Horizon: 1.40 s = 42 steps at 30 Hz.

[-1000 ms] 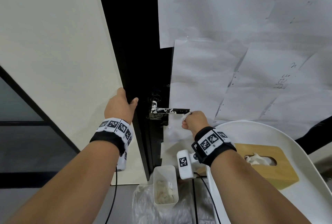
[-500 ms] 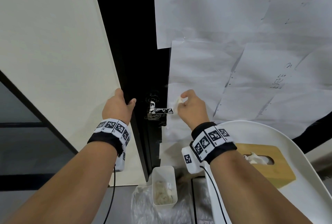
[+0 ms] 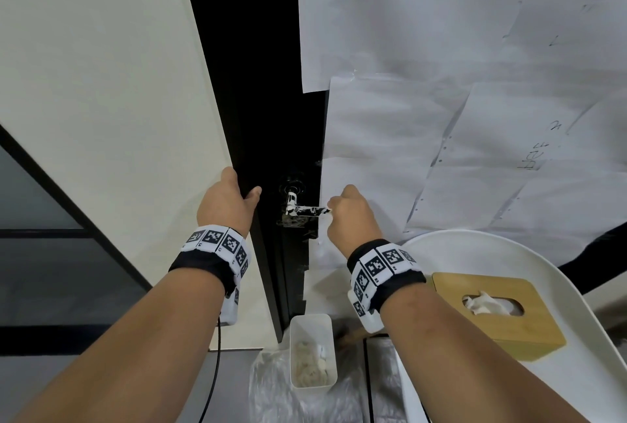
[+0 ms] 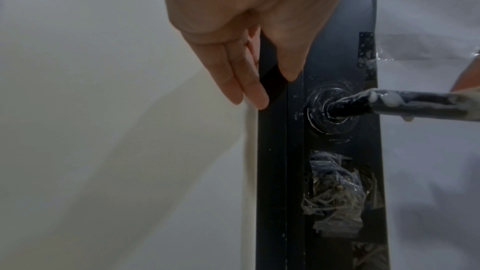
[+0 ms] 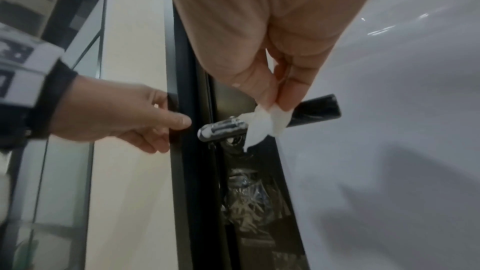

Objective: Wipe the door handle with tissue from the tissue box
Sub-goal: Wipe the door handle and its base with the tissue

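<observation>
Nearest, down low, sits a clear plastic tub on the floor, and to its right a wooden tissue box on a white round table, a tissue poking out of its slot. Further out, the right hand pinches a wad of tissue against the door handle, which has white smears near the pivot. The left hand grips the black door edge. Paper sheets behind have handwriting, too faint to read.

Black door handle smeared white, crumpled tissue wrapped mid-lever; wooden tissue box
</observation>
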Available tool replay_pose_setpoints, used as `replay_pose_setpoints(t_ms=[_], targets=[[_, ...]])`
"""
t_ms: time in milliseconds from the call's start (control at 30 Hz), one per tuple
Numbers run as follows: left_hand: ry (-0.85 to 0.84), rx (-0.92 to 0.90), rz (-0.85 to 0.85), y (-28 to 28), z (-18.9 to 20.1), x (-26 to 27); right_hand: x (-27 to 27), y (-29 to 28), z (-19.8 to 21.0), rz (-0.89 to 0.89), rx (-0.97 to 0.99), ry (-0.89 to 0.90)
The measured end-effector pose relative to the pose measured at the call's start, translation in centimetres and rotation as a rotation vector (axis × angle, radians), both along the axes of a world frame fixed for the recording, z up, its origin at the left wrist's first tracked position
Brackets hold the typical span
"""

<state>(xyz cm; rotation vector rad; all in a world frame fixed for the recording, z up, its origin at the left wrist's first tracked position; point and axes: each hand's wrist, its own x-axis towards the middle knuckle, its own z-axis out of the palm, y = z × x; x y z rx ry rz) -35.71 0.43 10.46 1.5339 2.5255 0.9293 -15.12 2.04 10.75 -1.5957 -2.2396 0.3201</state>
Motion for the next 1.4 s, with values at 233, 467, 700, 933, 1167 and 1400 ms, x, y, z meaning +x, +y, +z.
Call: replay_pose_setpoints(t_ms=[233,467,700,933,1167,1400], targets=[[0.004,-0.002,0.002,0.0,-0.1,-0.1,1.7,0.8,-0.2,-0.112,0.019,0.049],[0.0,0.0,0.001,0.0,-0.2,-0.1,1.0,0.9,-0.3,-0.046,-0.027,0.033],[-0.005,0.0,0.002,0.0,0.0,0.0,1.0,0.9,0.0,-0.039,0.007,0.208],[-0.001,-0.005,0.002,0.0,-0.1,0.0,1.0,0.8,0.0,-0.041,-0.006,0.006],[-0.008,-0.008,-0.004,-0.1,0.1,0.1,-0.2,0.7,-0.6,0.083,-0.07,0.167],[-0.013,-0.007,-0.001,-0.1,0.1,0.1,1.2,0.5,-0.2,-0.055,-0.001,0.147]])
